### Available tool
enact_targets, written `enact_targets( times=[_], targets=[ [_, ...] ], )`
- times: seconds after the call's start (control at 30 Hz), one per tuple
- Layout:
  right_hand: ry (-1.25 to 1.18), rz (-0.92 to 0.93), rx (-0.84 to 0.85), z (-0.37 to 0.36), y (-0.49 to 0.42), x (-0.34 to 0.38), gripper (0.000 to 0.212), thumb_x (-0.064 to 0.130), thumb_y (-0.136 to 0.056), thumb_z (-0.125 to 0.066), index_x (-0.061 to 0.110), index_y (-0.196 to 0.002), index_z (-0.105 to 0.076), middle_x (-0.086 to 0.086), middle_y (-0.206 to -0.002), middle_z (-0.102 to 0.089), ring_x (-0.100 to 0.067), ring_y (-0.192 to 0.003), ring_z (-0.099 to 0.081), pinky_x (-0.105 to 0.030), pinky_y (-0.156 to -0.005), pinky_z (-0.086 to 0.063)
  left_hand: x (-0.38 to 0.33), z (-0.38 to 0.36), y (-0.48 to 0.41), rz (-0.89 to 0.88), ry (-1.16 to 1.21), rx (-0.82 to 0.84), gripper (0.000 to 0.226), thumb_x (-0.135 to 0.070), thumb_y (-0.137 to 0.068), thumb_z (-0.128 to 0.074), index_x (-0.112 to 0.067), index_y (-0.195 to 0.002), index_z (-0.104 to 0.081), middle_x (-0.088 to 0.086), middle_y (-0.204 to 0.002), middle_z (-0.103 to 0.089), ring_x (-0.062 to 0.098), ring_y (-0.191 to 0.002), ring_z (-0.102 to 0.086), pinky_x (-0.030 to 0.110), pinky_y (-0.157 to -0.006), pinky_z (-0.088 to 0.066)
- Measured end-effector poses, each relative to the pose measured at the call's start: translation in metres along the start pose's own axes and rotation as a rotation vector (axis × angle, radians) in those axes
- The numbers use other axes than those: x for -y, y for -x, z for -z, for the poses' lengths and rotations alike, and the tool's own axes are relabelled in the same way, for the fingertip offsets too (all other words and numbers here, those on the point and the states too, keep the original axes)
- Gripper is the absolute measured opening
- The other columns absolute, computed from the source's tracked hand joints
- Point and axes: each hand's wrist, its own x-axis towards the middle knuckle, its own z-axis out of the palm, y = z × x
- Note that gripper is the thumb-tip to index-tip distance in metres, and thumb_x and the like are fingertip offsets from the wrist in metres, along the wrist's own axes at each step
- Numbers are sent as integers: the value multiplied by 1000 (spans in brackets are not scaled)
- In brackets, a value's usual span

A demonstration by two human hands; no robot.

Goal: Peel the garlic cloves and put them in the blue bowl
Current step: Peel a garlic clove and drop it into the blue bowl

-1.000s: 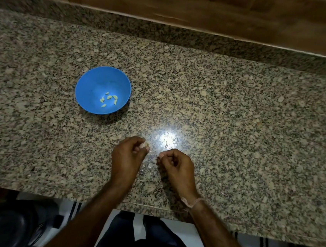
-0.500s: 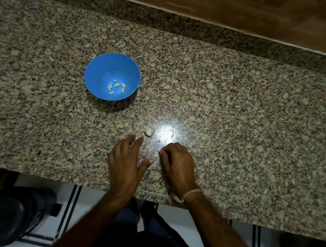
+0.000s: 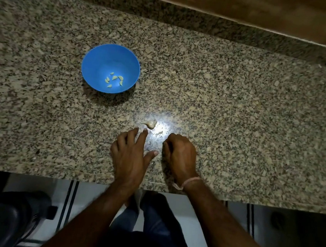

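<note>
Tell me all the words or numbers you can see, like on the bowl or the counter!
None: there are no words, numbers, labels or signs to read in this view.
The blue bowl is plain, with only peeled garlic cloves inside.
The granite counter shows only speckles.
The garlic piece and the wrist thread carry no marks.
</note>
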Motion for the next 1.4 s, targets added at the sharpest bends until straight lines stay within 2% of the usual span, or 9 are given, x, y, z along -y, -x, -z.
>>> enact_targets(
  times=[0.17, 0.37, 0.47, 0.6, 0.73, 0.87, 1.03, 1.2, 1.4],
  targets=[
    [10, -119, 7, -7, 1, 14, 17, 6, -91, -61, 10, -75, -61, -8, -71, -63, -26, -64, -55, -31, -57, -29, 0, 6, -1, -16, 12, 36, 65, -58, -86, -73, -27, -141, -57, 3, -144, -51, 30, -126, -44, 48, -97, -39],
    [-1101, -524, 194, 13, 4, 11, 9, 11, -97, -73, 2, -97, -77, -13, -82, -76, -20, -72, -68, -35, -68, -59, -11, 26, -8, 151, 774, 174, 10, -27, -94, -74, -32, -102, -75, -16, -95, -74, 3, -95, -68, 41, -86, -59],
    [-1291, -615, 241, 19, 14, 15, 9, 8, -98, -71, 2, -102, -74, -22, -91, -73, -25, -75, -65, -39, -71, -60, -22, 36, -7, 305, 1042, 230, 6, -21, -96, -73, -22, -96, -80, -4, -88, -79, 16, -87, -75, 47, -83, -62],
    [-1347, -584, 233, 25, 13, 16, 6, 7, -99, -69, 9, -97, -74, -22, -87, -69, -22, -67, -62, -41, -69, -58, -29, 49, -12, 363, 1193, 280, 9, -14, -95, -73, -10, -100, -80, 9, -91, -80, 31, -90, -76, 44, -84, -63],
    [-1339, -540, 238, 34, 9, 18, 11, 5, -99, -67, 11, -94, -74, -20, -87, -70, -18, -67, -63, -38, -64, -59, -36, 65, -14, 366, 1243, 282, 10, -7, -95, -71, -4, -100, -79, 9, -91, -80, 20, -87, -77, 24, -74, -59],
    [-1312, -501, 235, 38, 8, 16, 9, 6, -99, -68, 11, -96, -74, -17, -88, -73, -18, -71, -64, -45, -72, -59, -38, 73, -17, 330, 1209, 294, 8, -9, -94, -73, -9, -96, -81, 5, -90, -80, 17, -88, -76, 22, -76, -58],
    [-1234, -448, 205, 44, 10, 15, 6, 3, -99, -67, 1, -102, -72, -11, -89, -77, -15, -72, -68, -36, -68, -61, -42, 78, -16, 362, 1180, 283, 7, -7, -93, -74, -8, -90, -80, 6, -86, -79, 14, -82, -74, 21, -72, -56],
    [-1191, -426, 171, 45, 16, 15, 8, 4, -99, -68, -1, -103, -72, -23, -92, -75, -23, -73, -67, -37, -63, -61, -46, 74, -9, 373, 1106, 227, 10, -6, -92, -72, -11, -87, -80, 9, -84, -77, 20, -79, -70, 32, -75, -57],
    [-1143, -342, 139, 43, 21, 12, 9, 7, -94, -76, 3, -102, -76, -19, -96, -76, -40, -90, -74, -49, -77, -65, -56, 78, -9, 342, 1014, 162, 12, -5, -86, -76, -14, -79, -78, 0, -75, -75, 5, -70, -67, 17, -66, -54]
  ],
)
